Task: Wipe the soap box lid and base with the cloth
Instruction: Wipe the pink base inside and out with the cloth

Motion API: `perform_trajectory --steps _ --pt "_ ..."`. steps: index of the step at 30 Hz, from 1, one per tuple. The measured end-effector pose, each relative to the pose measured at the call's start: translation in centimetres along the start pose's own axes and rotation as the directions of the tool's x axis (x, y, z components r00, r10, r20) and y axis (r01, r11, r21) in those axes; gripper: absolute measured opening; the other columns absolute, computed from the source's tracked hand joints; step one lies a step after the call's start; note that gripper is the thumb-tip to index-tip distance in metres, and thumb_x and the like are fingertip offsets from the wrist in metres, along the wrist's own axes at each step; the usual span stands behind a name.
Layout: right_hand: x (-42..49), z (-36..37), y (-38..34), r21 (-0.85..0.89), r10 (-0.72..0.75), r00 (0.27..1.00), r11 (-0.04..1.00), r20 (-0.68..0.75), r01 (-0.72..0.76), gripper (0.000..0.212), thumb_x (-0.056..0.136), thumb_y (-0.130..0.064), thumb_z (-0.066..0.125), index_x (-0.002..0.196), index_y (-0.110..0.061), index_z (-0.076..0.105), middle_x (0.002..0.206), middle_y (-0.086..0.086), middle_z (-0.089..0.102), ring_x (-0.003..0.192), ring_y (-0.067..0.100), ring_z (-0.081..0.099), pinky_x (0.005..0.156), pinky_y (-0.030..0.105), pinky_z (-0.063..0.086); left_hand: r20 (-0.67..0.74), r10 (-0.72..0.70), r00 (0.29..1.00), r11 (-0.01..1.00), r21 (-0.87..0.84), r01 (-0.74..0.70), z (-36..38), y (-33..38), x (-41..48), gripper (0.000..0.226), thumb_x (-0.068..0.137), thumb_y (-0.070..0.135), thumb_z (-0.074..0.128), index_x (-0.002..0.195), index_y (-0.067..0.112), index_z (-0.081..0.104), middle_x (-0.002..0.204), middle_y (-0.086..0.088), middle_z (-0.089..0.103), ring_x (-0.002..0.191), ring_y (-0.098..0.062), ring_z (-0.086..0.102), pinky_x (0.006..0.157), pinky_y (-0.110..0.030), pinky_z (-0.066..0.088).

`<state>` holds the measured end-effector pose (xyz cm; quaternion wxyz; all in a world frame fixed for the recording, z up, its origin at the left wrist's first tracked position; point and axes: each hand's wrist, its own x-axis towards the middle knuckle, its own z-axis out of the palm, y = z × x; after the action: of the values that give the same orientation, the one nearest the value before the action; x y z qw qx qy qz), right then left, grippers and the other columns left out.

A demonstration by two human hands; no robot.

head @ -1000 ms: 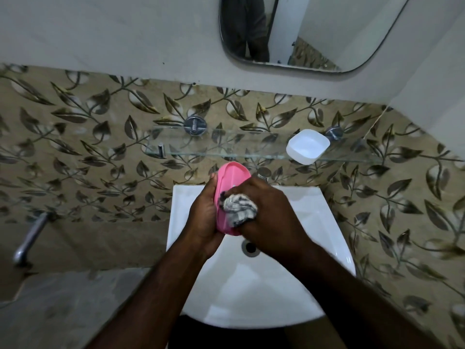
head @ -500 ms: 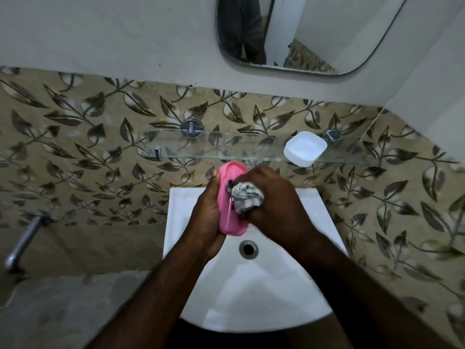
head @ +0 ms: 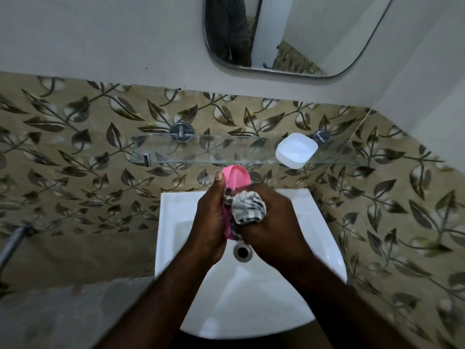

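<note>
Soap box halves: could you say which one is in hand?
The pink half, gripped by the left hand, right hand pressing cloth on it; the white half sits on the glass shelf.

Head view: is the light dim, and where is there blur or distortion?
Head view: dim light, the left hand and right hand look dark, the white sink is brightest; tiles at the lower right are smeared; the wide lens stretches the corners.

A clear glass shelf (head: 214, 150) is fixed to the leafy tiled wall (head: 75, 152). Two round metal holders (head: 181, 131) keep it up at the back. One white soap box half (head: 296, 150) sits on the shelf near its right end, with the hollow side facing up, just in front of the right holder.
</note>
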<state>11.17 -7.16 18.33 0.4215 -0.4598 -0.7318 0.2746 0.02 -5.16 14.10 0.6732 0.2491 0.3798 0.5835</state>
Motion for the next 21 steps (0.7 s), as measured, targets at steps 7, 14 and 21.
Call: perform_trajectory --steps 7,14,21 --pt "3.4 -1.5 2.3 -0.180 0.077 0.974 0.977 -0.215 -0.117 0.014 0.074 -0.012 0.065 0.086 -0.017 0.061 0.082 0.001 0.066 0.077 0.019 0.063 0.070 0.043 0.053 -0.009 0.133 0.991 0.983 0.131 -0.131 1.5 -0.1 -0.5 0.046 0.087 0.054 0.049 0.117 0.023 0.066 0.105 -0.004 0.075 0.094 -0.023 0.071 0.082 -0.040 0.059" --pt "-0.1 1.4 3.6 0.110 0.369 0.929 0.924 -0.015 -0.366 0.013 0.076 -0.018 0.068 0.087 -0.024 0.067 0.080 -0.011 0.074 0.072 0.003 0.070 0.060 0.021 0.053 -0.182 0.290 0.939 0.950 0.169 -0.261 0.8 -0.1 -0.5 0.063 0.076 0.060 0.055 0.125 0.021 0.062 0.121 -0.007 0.068 0.108 -0.024 0.067 0.096 -0.048 0.053" --pt "0.6 -0.7 1.8 0.570 0.376 0.904 0.705 0.204 -0.421 0.023 0.079 -0.005 0.067 0.102 -0.005 0.070 0.097 0.023 0.073 0.088 0.039 0.072 0.070 0.045 0.059 -0.088 0.358 0.930 0.921 0.197 -0.336 1.0 -0.3 -0.5 0.049 0.091 0.052 0.048 0.124 0.020 0.063 0.114 -0.008 0.072 0.104 -0.025 0.069 0.091 -0.047 0.055"
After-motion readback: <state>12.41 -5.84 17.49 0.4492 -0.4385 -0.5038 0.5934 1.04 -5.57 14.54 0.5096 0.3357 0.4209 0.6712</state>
